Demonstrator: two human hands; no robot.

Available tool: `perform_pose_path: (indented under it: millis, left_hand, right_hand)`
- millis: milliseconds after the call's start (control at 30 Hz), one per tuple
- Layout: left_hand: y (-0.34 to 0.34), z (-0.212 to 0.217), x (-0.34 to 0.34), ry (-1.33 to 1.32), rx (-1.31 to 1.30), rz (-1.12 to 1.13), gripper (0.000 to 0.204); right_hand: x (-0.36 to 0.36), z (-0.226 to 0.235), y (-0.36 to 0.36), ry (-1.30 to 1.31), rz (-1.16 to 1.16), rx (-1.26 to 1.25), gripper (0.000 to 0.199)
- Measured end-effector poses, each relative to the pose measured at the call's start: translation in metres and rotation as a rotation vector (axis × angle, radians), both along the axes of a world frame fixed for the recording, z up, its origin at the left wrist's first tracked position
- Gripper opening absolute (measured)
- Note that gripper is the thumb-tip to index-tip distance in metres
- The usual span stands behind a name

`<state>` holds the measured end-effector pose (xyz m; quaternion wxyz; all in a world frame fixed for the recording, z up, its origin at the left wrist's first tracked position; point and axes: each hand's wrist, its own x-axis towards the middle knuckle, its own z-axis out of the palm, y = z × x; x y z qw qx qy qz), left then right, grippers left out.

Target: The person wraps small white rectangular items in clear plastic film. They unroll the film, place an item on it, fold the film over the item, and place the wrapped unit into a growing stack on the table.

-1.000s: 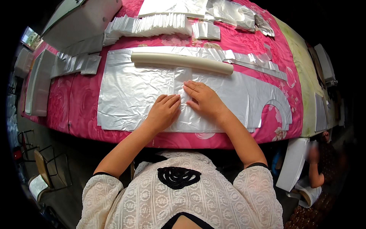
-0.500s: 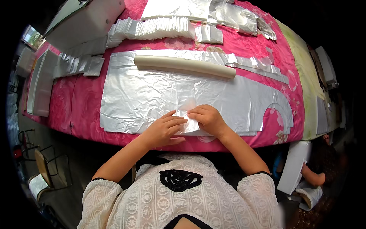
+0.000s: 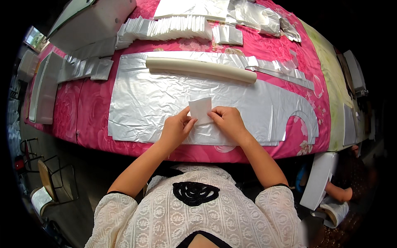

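Head view: both hands pinch one small white paper piece (image 3: 200,110) over the big silver foil sheet (image 3: 144,103), near the table's front edge. Left hand (image 3: 177,129) has its grip clenched on the piece's lower left corner, thumb and fingertips. Right hand (image 3: 228,120) grips the lower right edge the same way. The upper half of the piece stands free, tilted up off the foil. I read the step as folding or creasing this piece, so my notes go to that. I'd keep both pinches low and level so the top edge stays square. I'd press it flat against the foil only after the edges line up. The foil is wrinkled and thin, so I'd avoid dragging my wrists across it; it looks like it tears or shifts easily on the pink flowered cloth (image 3: 87,111). The cream tube (image 3: 200,69) lies across the foil further back, well apart from the hands, no interference. Stacks of folded white pieces (image 3: 165,29) sit at the far side, with smaller silver stacks (image 3: 84,68) to the left. Another person (image 3: 343,194) sits low at the right, clear of my hands.
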<state>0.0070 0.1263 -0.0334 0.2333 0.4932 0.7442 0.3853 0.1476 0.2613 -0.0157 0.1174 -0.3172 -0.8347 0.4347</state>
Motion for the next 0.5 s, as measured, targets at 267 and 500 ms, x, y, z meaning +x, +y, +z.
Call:
perform_pose_path:
  millis: [267, 500]
  left_hand:
    - [0.027, 0.017, -0.016, -0.275, -0.251, 0.169, 0.077]
    - [0.021, -0.001, -0.004, 0.505, 0.246, 0.002, 0.071]
  right_hand:
    - [-0.023, 0.003, 0.025, -0.317, -0.027, -0.24, 0.027]
    - [-0.024, 0.002, 0.021, -0.339, -0.056, -0.185, 0.026]
